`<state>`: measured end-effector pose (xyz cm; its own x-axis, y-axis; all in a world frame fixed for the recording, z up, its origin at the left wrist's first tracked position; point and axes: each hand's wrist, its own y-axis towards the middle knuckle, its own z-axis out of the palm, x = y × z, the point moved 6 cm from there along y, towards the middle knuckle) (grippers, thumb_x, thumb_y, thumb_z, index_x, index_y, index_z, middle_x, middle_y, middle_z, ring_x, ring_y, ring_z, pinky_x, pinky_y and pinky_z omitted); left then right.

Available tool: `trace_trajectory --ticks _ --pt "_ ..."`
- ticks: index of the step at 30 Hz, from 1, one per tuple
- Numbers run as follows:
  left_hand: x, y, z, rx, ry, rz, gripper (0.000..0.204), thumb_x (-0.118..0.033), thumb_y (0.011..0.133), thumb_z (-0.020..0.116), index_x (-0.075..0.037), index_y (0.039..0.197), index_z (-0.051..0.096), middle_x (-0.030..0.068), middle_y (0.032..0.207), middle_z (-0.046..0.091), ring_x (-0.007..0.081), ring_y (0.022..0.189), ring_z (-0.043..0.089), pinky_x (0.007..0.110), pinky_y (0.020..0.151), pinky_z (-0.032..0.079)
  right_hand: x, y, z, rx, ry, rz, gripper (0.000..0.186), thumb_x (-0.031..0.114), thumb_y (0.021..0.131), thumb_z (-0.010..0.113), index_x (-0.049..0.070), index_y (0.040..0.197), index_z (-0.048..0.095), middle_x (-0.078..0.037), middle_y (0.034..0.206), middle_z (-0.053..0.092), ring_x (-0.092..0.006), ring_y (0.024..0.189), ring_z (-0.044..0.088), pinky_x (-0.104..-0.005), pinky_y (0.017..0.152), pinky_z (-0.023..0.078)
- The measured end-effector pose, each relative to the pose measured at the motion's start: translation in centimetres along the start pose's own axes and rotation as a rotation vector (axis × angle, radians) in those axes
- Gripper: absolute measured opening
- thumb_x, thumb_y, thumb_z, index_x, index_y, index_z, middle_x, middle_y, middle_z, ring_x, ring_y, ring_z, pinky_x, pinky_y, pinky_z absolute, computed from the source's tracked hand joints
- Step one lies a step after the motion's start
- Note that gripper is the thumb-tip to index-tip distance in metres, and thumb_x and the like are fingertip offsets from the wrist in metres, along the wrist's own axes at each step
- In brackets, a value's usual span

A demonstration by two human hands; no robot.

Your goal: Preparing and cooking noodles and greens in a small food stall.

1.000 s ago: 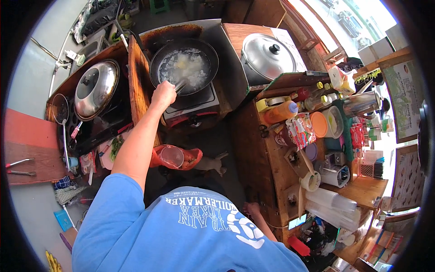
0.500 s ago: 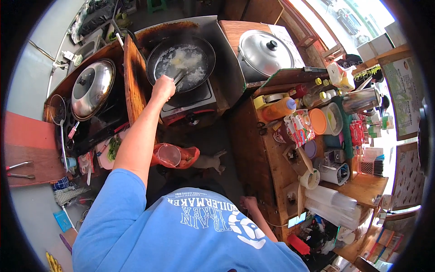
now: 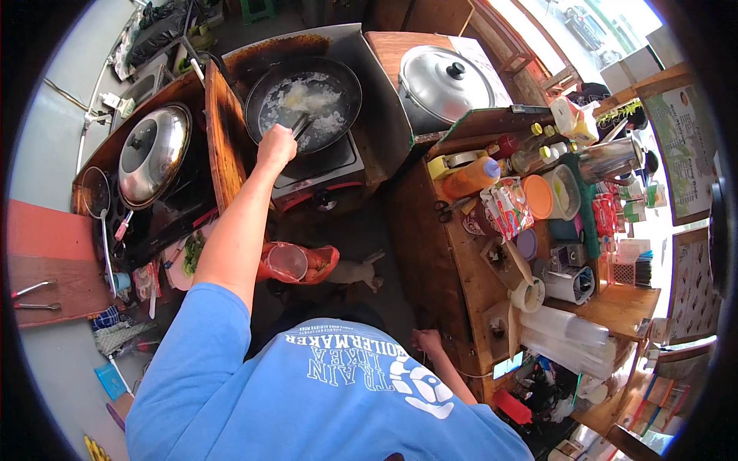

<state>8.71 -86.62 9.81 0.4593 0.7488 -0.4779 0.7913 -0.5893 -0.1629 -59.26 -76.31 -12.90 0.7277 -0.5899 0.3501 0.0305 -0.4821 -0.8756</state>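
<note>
My left hand (image 3: 276, 146) is closed round the handle end of dark metal tongs (image 3: 303, 123), arm stretched out over the stove. The tips of the tongs reach down into a black wok (image 3: 354, 107). Pale yellowish food (image 3: 300, 98) bubbles there in white foam and oil. My right hand (image 3: 427, 341) hangs low beside the wooden counter's side, its fingers curled; whatever they may hold is too small to tell. A thin white cable passes close by it toward a lit phone (image 3: 507, 365).
A lidded silver pot (image 3: 446, 81) stands right of the wok, behind a metal shield. Another pan under a domed lid (image 3: 154, 154) sits at left. Bottles, packets and tubs crowd the counter (image 3: 438, 261). Below my left arm is a red bag (image 3: 319, 263); a cat (image 3: 357, 273) lies beside it.
The tongs and my left hand have shifted slightly within the wok, and the food lies a little differently in the foam. The whole view has moved a little. My right hand stays low by the counter.
</note>
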Motion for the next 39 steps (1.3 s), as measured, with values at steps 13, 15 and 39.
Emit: trace_trajectory --ticks 13,15,39 --pt "-0.1 0.2 0.7 -0.035 -0.045 -0.032 0.02 -0.016 0.088 0.059 -0.007 0.1 0.072 0.024 0.1 0.07 0.0404 0.101 0.067 0.049 0.087 0.054 -2.7 -0.9 -0.3 -0.034 0.0 0.032 0.029 0.026 0.088 0.07 -0.001 0.078 0.069 -0.009 0.072 0.07 -0.0177 0.06 0.066 -0.0306 0.054 0.051" --pt "-1.1 0.6 0.8 -0.011 -0.016 0.01 0.021 -0.016 0.087 0.059 -0.007 0.101 0.072 0.0241 0.102 0.07 0.0404 0.102 0.066 0.049 0.088 0.053 -3.2 -0.7 -0.2 0.011 0.018 0.045 0.029 0.026 0.087 0.07 -0.001 0.078 0.069 -0.01 0.071 0.069 -0.0179 0.06 0.066 -0.0304 0.054 0.051" --pt "-1.1 -12.2 -10.1 -0.226 0.653 0.258 0.026 -0.028 0.095 0.058 -0.02 0.117 0.069 0.0137 0.085 0.068 0.0334 0.078 0.07 0.046 0.065 0.055 35.7 4.8 21.8 0.697 0.543 -0.141 0.033 0.032 0.097 0.062 -0.001 0.103 0.064 -0.011 0.092 0.069 -0.0178 0.074 0.063 -0.0321 0.063 0.053"
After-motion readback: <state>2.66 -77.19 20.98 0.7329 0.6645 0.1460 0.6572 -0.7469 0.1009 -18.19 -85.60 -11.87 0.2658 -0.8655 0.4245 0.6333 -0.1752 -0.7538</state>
